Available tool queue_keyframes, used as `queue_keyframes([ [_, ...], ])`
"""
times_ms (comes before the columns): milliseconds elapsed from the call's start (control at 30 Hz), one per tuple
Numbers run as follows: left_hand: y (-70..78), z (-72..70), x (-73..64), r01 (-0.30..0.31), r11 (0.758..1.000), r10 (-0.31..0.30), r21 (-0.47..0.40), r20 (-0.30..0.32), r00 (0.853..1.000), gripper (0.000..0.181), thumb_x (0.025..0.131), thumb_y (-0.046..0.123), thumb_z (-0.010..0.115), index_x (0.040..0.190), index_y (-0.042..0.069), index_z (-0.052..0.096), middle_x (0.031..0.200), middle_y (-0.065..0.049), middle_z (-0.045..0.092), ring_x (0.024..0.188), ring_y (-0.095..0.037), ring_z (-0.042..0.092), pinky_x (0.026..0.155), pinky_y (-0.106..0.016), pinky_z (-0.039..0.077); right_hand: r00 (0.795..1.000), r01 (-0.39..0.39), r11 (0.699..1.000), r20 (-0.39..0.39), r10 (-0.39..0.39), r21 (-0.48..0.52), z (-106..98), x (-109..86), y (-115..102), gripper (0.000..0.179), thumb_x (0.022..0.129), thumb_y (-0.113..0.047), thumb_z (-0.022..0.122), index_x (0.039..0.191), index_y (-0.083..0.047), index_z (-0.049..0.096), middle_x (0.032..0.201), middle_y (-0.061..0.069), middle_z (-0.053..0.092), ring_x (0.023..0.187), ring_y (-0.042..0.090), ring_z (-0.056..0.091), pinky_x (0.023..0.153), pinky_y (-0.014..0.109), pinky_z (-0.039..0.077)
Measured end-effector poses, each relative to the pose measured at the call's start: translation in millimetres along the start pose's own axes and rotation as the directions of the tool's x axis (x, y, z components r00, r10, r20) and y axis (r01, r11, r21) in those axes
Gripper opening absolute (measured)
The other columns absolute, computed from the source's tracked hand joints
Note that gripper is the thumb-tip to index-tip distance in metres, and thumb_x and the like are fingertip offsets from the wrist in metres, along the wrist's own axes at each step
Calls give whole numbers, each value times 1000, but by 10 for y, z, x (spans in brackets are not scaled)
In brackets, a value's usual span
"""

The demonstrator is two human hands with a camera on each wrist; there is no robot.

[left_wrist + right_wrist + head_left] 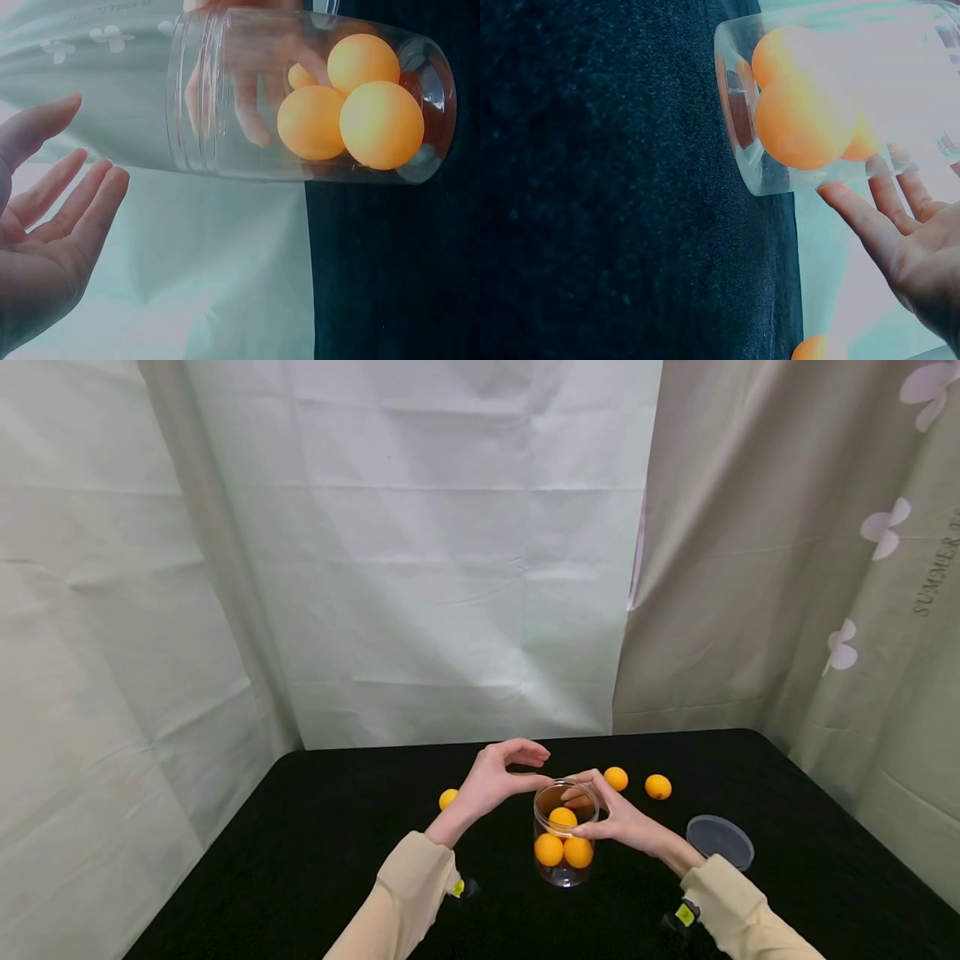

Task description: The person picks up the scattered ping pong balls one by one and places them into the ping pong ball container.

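Observation:
A clear plastic jar [557,878] stands upright on the black table, its mouth uncovered and three orange table tennis balls [381,125] inside. My right hand [618,820] grips the jar near its rim, thumb on the near side and fingers round the far side; in the right wrist view the fingertips [847,206] lie against the wall. At the left of the mouth is my left hand [501,777], thumb pointing at the rim and fingers bent loosely above. The left wrist view shows nothing between its fingers [94,214].
Two loose orange balls [658,787] lie right of the jar, toward the back. Another ball [448,798] is partly hidden behind the left wrist. A round grey lid [720,841] lies beyond the right forearm. Pale curtains [450,568] hang behind the black table [337,827].

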State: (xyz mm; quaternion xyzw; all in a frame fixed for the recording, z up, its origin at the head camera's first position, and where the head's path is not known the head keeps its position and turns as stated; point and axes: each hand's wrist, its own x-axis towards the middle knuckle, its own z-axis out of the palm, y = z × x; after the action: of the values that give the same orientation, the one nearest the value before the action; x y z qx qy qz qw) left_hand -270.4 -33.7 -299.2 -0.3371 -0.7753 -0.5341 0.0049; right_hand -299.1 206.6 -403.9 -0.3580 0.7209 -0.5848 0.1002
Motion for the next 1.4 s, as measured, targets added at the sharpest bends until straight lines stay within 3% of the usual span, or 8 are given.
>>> queue_keyframes([
  [367, -88, -143, -16, 25, 1000, -24, 3, -51, 998, 32, 81, 9, 67, 110, -2, 58, 109, -12, 59, 98, -24, 55, 82, -36, 45, 1000, -8, 1000, -1, 8, 7, -1, -9, -7, 55, 84, -9, 55, 130, -8, 26, 126, 22, 35, 113, 38, 38, 84, 48, 37],
  [700, -528, -281, 64, 47, 998, -50, -29, -128, 990, 36, 79, 17, 71, 111, 4, 60, 108, -6, 60, 101, -28, 54, 85, -40, 43, 1000, -8, 1000, -6, 8, 10, -6, -15, -16, 55, 84, -8, 55, 130, -8, 26, 126, 22, 35, 113, 38, 38, 84, 49, 37],
  [900, -646, -337, 37, 74, 997, -75, -12, -163, 984, 37, 77, 27, 73, 108, 11, 61, 108, -4, 61, 100, -24, 55, 85, -42, 42, 1000, -15, 1000, -8, 15, -2, -7, -19, -14, 55, 83, -8, 56, 130, -8, 26, 125, 21, 36, 113, 37, 39, 87, 54, 33],
  [1167, -765, -411, -22, 141, 990, -142, -19, -201, 969, 40, 77, 29, 73, 109, 8, 60, 107, -4, 61, 99, -18, 53, 88, -44, 39, 1000, -7, 1000, -1, 7, 7, -23, -22, -1, 57, 84, -7, 55, 131, -8, 24, 127, 22, 35, 114, 38, 38, 85, 49, 37],
  [1267, -798, -432, -42, 158, 987, -159, -24, -219, 963, 41, 76, 29, 73, 109, 9, 60, 107, -4, 61, 100, -18, 53, 89, -45, 38, 1000, -5, 1000, 1, 5, 7, -23, -26, -6, 56, 83, -8, 55, 131, -8, 25, 127, 22, 35, 114, 38, 38, 85, 50, 36],
  [1400, -613, -453, -114, 162, 986, -166, -37, -216, 962, 39, 80, 20, 71, 111, 1, 58, 109, -11, 60, 102, -27, 53, 90, -47, 37, 1000, -13, 1000, -2, 13, -2, -24, -26, -10, 55, 83, -9, 55, 130, -9, 26, 126, 21, 36, 114, 37, 38, 86, 49, 36],
])
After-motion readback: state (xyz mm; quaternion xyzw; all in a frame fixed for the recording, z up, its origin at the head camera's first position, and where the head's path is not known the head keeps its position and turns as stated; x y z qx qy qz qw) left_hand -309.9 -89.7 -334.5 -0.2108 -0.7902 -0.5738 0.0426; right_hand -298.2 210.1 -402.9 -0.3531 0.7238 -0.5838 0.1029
